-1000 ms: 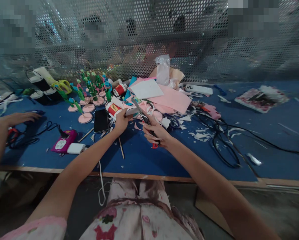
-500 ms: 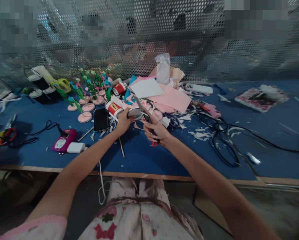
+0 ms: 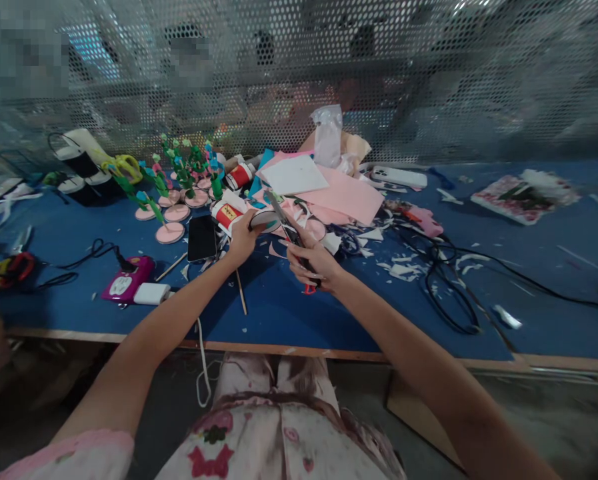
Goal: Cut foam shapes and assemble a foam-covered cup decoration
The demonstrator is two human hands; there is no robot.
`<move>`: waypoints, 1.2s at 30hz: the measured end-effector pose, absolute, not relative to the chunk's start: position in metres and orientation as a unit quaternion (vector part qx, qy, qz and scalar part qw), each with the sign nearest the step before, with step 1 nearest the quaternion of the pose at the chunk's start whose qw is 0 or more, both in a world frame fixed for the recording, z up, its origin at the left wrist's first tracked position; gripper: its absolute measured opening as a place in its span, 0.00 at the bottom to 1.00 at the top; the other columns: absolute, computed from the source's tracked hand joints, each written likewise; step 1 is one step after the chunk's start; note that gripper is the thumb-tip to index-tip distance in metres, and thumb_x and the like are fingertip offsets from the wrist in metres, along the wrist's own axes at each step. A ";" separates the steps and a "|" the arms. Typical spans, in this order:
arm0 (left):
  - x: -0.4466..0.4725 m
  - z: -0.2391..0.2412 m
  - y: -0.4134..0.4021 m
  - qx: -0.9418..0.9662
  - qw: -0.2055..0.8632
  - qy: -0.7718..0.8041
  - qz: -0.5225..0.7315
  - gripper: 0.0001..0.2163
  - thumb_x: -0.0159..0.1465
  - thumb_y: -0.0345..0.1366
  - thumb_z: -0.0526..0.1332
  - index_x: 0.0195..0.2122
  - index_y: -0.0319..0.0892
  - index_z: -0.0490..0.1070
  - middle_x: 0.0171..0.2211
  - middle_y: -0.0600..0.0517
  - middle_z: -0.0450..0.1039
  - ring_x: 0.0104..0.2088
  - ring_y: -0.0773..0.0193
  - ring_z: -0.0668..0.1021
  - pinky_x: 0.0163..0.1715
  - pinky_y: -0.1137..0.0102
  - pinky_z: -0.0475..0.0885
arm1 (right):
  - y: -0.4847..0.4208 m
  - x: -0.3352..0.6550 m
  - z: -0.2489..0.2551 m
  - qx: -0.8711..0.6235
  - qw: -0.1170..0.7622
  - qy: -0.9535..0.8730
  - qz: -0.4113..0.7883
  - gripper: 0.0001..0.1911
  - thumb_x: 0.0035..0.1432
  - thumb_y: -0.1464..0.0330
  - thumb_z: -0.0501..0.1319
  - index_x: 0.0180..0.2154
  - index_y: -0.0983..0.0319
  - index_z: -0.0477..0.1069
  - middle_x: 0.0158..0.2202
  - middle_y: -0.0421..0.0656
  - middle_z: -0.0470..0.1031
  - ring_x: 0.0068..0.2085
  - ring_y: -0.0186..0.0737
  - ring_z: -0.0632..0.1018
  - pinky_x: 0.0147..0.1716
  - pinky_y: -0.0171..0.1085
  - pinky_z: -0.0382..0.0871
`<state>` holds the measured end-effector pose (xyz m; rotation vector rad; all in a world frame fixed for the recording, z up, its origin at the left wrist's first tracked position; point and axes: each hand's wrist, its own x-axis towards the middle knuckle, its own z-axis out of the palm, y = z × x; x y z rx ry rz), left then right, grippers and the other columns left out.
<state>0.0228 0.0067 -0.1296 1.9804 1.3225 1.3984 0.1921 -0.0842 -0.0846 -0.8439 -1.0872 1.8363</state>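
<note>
My right hand [image 3: 311,263] grips a pair of scissors [image 3: 287,229] with red handles, the blades pointing up and left. My left hand [image 3: 242,239] pinches a small round pink foam piece [image 3: 263,220] at the blades. Both hands hover above the blue table [image 3: 279,307], just in front of a heap of pink and white foam sheets [image 3: 339,193].
Left of my hands lie a black phone [image 3: 202,238], a red-and-white cup [image 3: 227,215], foam flowers on pink discs [image 3: 171,200] and a magenta device [image 3: 127,281]. Black cables [image 3: 443,280] and paper scraps lie to the right. A perforated metal screen [image 3: 299,80] backs the table. Another person's arm shows at far left.
The other person's arm at the left has pulled off the table, uncovering scissors there. My hands stay in place, the pink disc turning slightly at the blades.
</note>
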 end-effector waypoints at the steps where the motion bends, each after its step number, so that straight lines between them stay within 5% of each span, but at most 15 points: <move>1: 0.023 -0.130 0.007 0.705 0.188 0.468 0.499 0.05 0.54 0.28 0.60 0.33 0.39 0.69 0.27 0.55 0.69 0.29 0.66 0.70 0.30 0.73 0.63 | -0.084 0.192 -0.085 -0.336 0.410 -0.433 0.729 0.39 0.59 0.73 0.51 0.66 0.51 0.33 0.14 0.28 0.59 0.10 0.25 0.54 0.06 0.22 0.50; 23: 0.028 -0.129 -0.002 0.728 0.189 0.470 0.462 0.02 0.55 0.30 0.61 0.26 0.39 0.68 0.20 0.57 0.63 0.24 0.69 0.64 0.26 0.74 0.59 | -0.085 0.192 -0.085 -0.346 0.410 -0.434 0.724 0.39 0.59 0.74 0.51 0.66 0.52 0.35 0.14 0.27 0.59 0.09 0.25 0.54 0.06 0.23 0.50; 36: 0.032 -0.124 -0.007 0.702 0.172 0.507 0.469 0.10 0.54 0.30 0.62 0.38 0.41 0.69 0.31 0.52 0.74 0.31 0.64 0.73 0.33 0.71 0.68 | -0.082 0.193 -0.086 -0.327 0.447 -0.433 0.711 0.40 0.59 0.73 0.52 0.66 0.49 0.32 0.15 0.27 0.59 0.10 0.24 0.54 0.07 0.23 0.50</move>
